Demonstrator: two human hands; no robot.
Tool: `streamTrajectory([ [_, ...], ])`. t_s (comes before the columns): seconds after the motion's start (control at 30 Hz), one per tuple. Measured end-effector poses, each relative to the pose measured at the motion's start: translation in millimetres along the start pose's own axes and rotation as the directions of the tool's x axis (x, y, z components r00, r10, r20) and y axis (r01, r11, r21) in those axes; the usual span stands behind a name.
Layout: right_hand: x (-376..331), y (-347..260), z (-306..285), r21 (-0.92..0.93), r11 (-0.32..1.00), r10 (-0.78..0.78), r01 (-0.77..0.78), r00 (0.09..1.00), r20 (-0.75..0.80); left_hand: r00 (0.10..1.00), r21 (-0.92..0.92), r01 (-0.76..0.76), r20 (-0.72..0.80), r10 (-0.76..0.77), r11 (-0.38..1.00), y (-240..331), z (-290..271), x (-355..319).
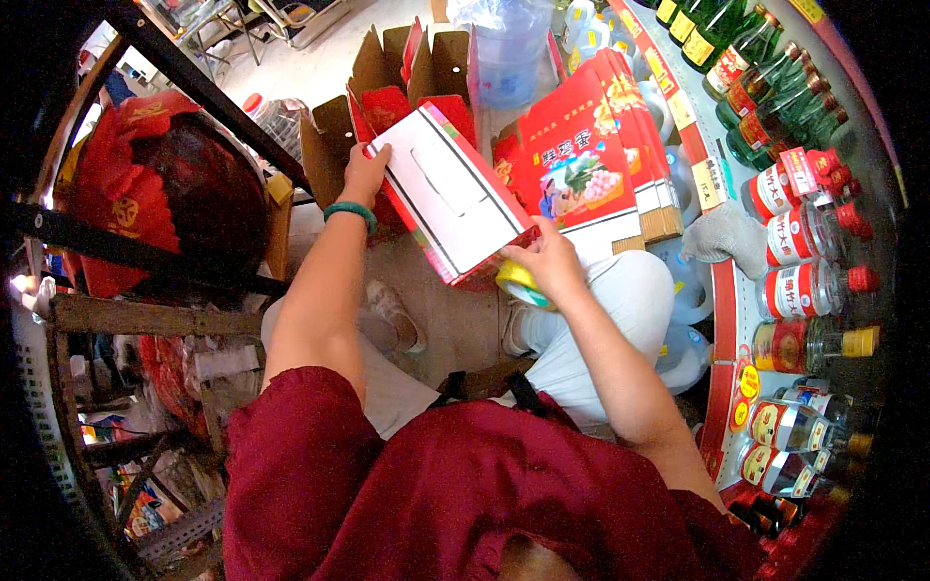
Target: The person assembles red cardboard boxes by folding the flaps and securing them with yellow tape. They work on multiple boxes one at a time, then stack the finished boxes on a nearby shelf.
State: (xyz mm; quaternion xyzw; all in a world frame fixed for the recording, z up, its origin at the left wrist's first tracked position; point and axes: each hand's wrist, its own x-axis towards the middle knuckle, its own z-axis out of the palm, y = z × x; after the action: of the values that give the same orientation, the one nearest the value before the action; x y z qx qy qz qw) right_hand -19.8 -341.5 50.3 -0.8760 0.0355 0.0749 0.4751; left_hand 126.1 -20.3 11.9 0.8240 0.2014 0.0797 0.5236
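Note:
Between my hands, tilted above my knees, is a cardboard box point(448, 198) with a white face, black lines and a slot, and red printed sides. My left hand point(366, 174), a green bangle at its wrist, grips the box's far left edge. At the near right corner my right hand point(552, 261) is closed on a roll of yellow-green tape point(521, 281), its fingers against the box. Fingertips on the box's underside are hidden. Flat red printed cartons point(591, 145) lie stacked just beyond my right hand.
Opened red and brown boxes point(387, 73) stand ahead on the floor. Shelves of bottles point(790, 242) line the right side, with a grey glove point(727, 242) on the shelf edge. Plastic jugs point(683, 353) sit below. At left are a large dark jar point(208, 194) and a metal rack point(145, 315).

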Motion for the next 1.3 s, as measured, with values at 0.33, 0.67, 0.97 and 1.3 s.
streamTrajectory([
  [0.33,8.0,-10.4,51.9,0.029,0.997,0.068,-0.066,0.996,-0.066,0.962,-0.207,0.166,0.25,-0.112,0.964,29.1,-1.0,-95.2],
  [0.67,-16.1,17.8,66.0,0.269,0.96,0.116,-0.079,0.985,-0.125,0.86,-0.261,0.395,0.442,-0.255,0.88,-5.4,22.0,-207.1],
  [0.97,-50.6,13.8,90.7,0.322,0.918,0.276,-0.234,0.957,-0.091,0.986,-0.107,0.06,0.163,-0.042,0.993,-43.9,50.7,-191.2],
  [1.3,-53.5,30.7,98.5,0.453,0.772,0.39,-0.446,0.895,0.217,0.986,-0.096,0.041,0.164,-0.025,0.995,-56.6,56.6,-197.7],
])
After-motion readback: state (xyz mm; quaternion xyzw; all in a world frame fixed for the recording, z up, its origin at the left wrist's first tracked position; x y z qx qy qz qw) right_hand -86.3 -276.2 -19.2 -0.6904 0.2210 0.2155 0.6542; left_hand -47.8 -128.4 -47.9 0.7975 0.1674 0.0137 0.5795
